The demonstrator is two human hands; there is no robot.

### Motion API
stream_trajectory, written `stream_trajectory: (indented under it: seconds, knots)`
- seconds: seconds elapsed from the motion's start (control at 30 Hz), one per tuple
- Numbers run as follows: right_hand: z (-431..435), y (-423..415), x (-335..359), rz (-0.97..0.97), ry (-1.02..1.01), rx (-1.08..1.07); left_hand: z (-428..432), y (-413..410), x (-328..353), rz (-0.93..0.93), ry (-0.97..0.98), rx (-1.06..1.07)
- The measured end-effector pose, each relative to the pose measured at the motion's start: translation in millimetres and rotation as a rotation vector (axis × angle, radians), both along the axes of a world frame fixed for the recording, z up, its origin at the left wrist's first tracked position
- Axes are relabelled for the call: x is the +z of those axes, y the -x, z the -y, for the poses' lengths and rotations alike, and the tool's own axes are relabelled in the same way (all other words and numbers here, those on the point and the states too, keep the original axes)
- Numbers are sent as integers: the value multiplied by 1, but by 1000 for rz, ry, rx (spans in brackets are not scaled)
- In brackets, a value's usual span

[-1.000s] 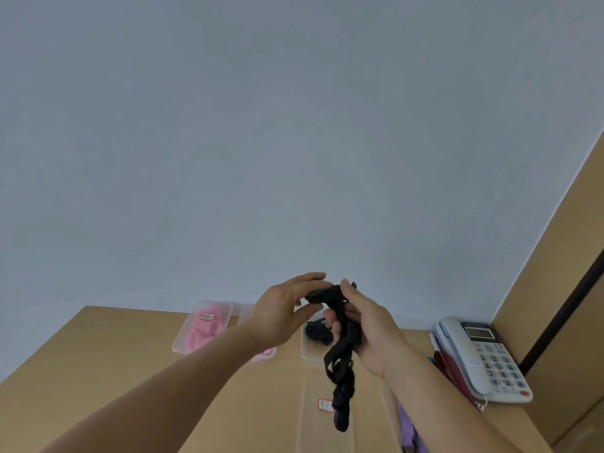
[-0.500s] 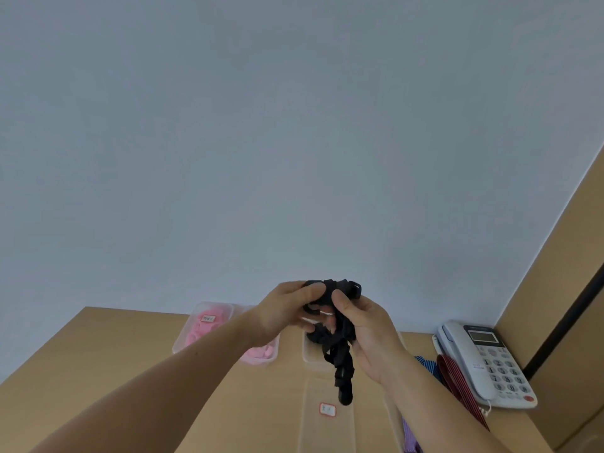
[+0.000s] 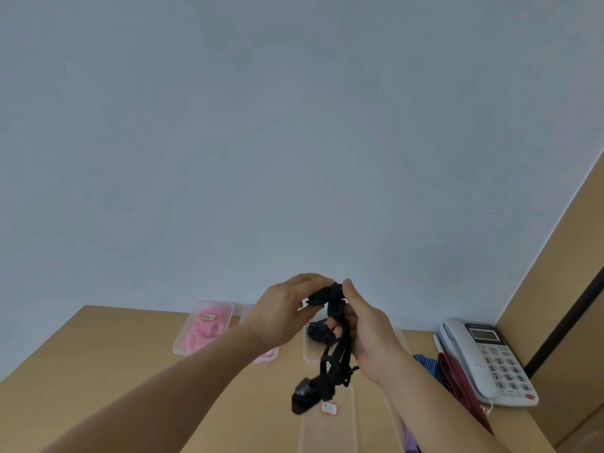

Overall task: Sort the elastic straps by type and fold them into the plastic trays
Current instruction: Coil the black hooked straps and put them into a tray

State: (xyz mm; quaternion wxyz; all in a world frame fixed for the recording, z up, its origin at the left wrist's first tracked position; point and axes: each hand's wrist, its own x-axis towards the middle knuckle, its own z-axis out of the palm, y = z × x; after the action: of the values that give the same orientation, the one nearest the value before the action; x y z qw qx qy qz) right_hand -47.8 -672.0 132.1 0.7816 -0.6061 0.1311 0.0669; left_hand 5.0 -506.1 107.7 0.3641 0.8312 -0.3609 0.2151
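Note:
A black elastic strap (image 3: 338, 354) with a buckle hangs between both hands above the wooden table (image 3: 108, 351). My left hand (image 3: 284, 312) pinches its top end, and my right hand (image 3: 369, 331) grips it just beside, the loose end dangling below. Behind the hands a clear tray (image 3: 309, 349) holds more black straps, partly hidden. Below the dangling end lies a clear tray with a red label (image 3: 328, 429). At the back left a tray of pink straps (image 3: 204, 326) stands, and a second pink-filled tray (image 3: 264, 356) peeks out under my left wrist.
A white desk telephone (image 3: 483, 358) sits at the right edge of the table. Striped straps, red (image 3: 457, 380) and blue (image 3: 428, 364), lie beside it. A wooden panel (image 3: 562, 289) rises on the right; a pale wall fills the background.
The camera has tilted slightly. My hands have drawn closer together at the strap's top, and the dangling end has swung left and lower.

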Motion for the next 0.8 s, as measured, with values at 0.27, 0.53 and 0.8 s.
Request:
stream_trajectory:
  seconds: [0.27,0.53,0.8]
  knots:
    - [3,0,-8,104,36,-45,-7,15,16,-646,251,-182]
    - [6,7,-4,211,192,97,-3,15,36,-992,408,-290]
    - [12,7,3,79,121,133,0,6,4,-244,21,-7]
